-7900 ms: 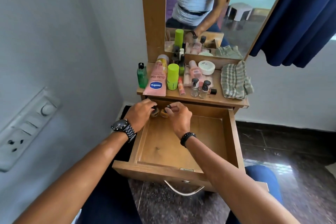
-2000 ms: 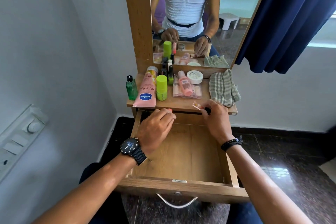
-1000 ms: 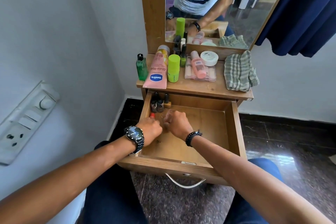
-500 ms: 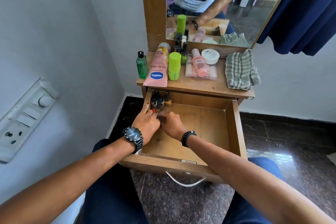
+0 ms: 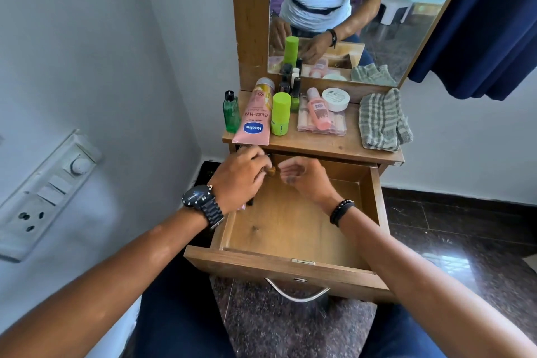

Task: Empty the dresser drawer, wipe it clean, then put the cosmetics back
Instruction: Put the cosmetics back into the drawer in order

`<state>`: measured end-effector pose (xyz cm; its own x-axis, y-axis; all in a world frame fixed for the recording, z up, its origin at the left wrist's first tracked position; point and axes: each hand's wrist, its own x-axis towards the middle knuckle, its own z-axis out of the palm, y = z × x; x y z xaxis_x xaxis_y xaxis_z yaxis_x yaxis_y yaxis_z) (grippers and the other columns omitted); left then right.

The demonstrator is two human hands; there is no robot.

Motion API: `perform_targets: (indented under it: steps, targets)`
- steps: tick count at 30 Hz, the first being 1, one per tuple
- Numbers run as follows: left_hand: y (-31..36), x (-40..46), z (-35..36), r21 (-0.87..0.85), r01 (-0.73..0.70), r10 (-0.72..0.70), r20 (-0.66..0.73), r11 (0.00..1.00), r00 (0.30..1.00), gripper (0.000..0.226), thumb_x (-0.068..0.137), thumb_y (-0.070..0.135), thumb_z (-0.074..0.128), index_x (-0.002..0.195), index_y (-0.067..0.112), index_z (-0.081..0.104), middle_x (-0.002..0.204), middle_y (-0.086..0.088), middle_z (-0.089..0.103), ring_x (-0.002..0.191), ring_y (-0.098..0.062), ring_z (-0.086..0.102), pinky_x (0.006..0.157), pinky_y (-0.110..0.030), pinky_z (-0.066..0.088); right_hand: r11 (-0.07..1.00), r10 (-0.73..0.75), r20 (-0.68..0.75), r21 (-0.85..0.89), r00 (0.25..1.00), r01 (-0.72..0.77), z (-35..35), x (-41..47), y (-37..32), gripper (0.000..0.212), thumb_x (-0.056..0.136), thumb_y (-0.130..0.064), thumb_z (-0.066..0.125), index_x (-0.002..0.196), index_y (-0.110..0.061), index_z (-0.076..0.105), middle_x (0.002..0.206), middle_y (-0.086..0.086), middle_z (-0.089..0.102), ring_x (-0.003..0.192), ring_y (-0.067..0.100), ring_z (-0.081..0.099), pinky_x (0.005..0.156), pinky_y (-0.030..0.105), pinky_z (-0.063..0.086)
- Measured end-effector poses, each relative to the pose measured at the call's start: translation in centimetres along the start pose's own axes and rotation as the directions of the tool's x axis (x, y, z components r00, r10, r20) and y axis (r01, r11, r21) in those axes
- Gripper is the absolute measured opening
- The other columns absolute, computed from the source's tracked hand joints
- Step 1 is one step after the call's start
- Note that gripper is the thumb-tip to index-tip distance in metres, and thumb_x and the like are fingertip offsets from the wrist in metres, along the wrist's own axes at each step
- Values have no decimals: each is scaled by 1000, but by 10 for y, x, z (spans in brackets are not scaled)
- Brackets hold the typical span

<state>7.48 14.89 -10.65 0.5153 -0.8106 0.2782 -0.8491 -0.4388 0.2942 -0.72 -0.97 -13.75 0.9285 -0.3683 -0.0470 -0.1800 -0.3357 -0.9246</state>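
Observation:
The wooden dresser drawer (image 5: 293, 229) stands pulled open, its floor mostly bare. My left hand (image 5: 239, 179) is over the back left corner, fingers curled, fingertips pinching a small amber bottle (image 5: 272, 172). Other small items lie hidden under that hand; a pink and black bit (image 5: 246, 204) shows below it. My right hand (image 5: 305, 179) hovers just right of the bottle, fingers loosely curled and holding nothing. On the dresser top stand a green bottle (image 5: 231, 113), a pink Vaseline tube (image 5: 252, 122), a lime roll-on (image 5: 280, 117), a pink bottle (image 5: 319, 112) on a clear palette (image 5: 334, 128), and a white jar (image 5: 335, 99).
A striped cloth (image 5: 382, 122) lies at the right of the dresser top. Several dark nail polish bottles (image 5: 290, 81) stand by the mirror (image 5: 377, 9). A wall with a switch panel (image 5: 43, 195) is close on the left, a blue curtain (image 5: 488, 23) at the right.
Both hands have moved from the drawer's left middle toward its back left corner. My right hand has pulled slightly away from my left and loosened.

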Motion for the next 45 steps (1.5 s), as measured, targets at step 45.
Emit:
perform_targets:
  steps: [45]
  targets:
    - [31, 22, 34, -506, 518, -340, 406, 690, 848, 39, 67, 28, 74, 102, 19, 61, 85, -8, 65, 82, -23, 64, 75, -41, 57, 948, 280, -200, -96, 939, -303, -69, -65, 5, 26, 78, -24, 71, 98, -20, 55, 84, 2, 69, 75, 15, 63, 74, 38, 54]
